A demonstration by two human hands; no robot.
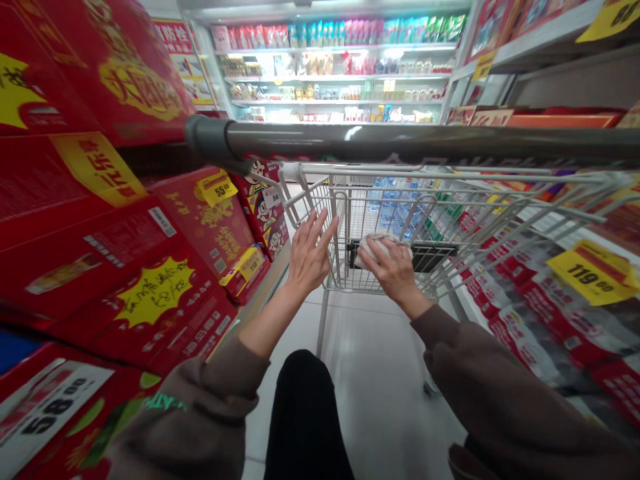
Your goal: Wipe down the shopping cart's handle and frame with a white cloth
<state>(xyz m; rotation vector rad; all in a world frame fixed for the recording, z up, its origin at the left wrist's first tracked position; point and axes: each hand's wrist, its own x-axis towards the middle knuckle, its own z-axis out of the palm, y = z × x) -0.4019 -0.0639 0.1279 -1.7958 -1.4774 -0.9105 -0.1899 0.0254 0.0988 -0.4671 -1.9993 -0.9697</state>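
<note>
A shopping cart [380, 287] of pale metal wire stands before me, its thick grey handlebar [415, 141] crossing the view above my hands. My right hand [393, 265] presses a crumpled white cloth [370, 248] against the cart's near end, by a black panel [434, 259] fixed to the wires. To the left, my left hand [311, 252] has its fingers spread and holds nothing. It is close to the cart's left side wires; whether it touches them I cannot tell.
Stacked red gift boxes [195, 220] with yellow price tags crowd the left side. Packs of goods line the right shelf [520, 293]. A lit refrigerated display [340, 73] spans the far end, and bottled water packs [395, 207] show through the wires. My black-clad knee [305, 413] is below.
</note>
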